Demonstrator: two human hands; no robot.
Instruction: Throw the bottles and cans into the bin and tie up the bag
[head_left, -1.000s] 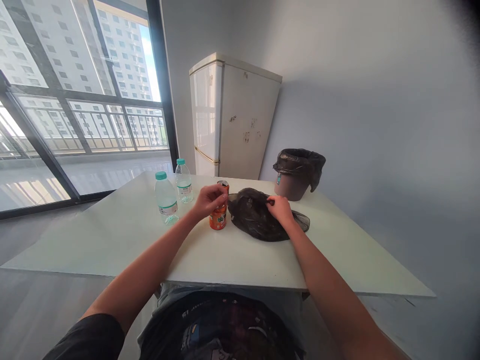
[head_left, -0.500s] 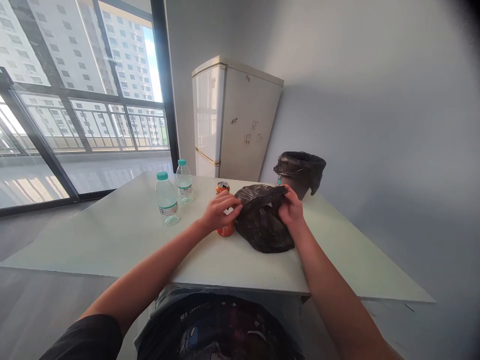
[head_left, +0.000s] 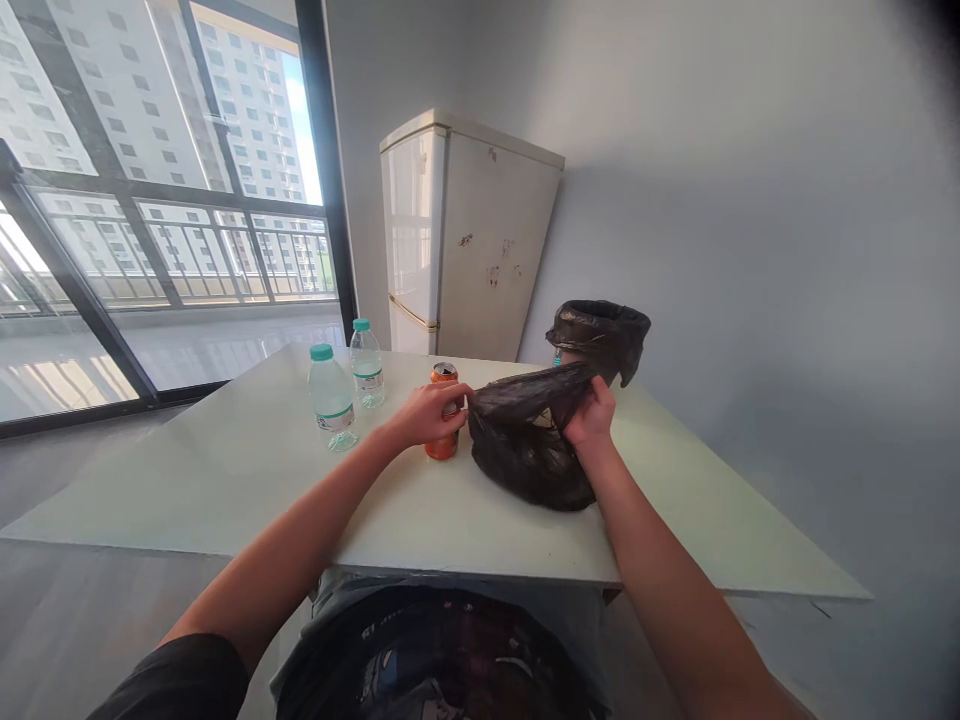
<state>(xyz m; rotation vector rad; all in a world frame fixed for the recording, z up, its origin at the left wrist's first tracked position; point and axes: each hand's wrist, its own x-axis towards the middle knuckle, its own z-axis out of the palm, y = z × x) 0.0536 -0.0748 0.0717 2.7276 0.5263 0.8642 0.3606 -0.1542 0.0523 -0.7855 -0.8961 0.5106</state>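
A black plastic bag (head_left: 525, 450) rests on the pale table, its rim stretched between both hands. My left hand (head_left: 431, 412) pinches the left side of the rim. On the right side, my right hand (head_left: 592, 412) grips the rim, with part of its fingers hidden by the plastic. An orange drink can (head_left: 442, 445) stands upright just behind my left hand, which covers its middle. The bag's mouth is partly spread, and what lies inside cannot be made out.
Two clear bottles with green caps, a nearer bottle (head_left: 331, 395) and a farther bottle (head_left: 367, 365), stand left on the table (head_left: 247, 490). A bin (head_left: 600, 330) lined with a black bag is at the back right. Behind are a fridge (head_left: 487, 230) and glass doors.
My hands have moved farther apart, the left one leftward and the right one slightly rightward. The bag's rim is drawn wider between them.
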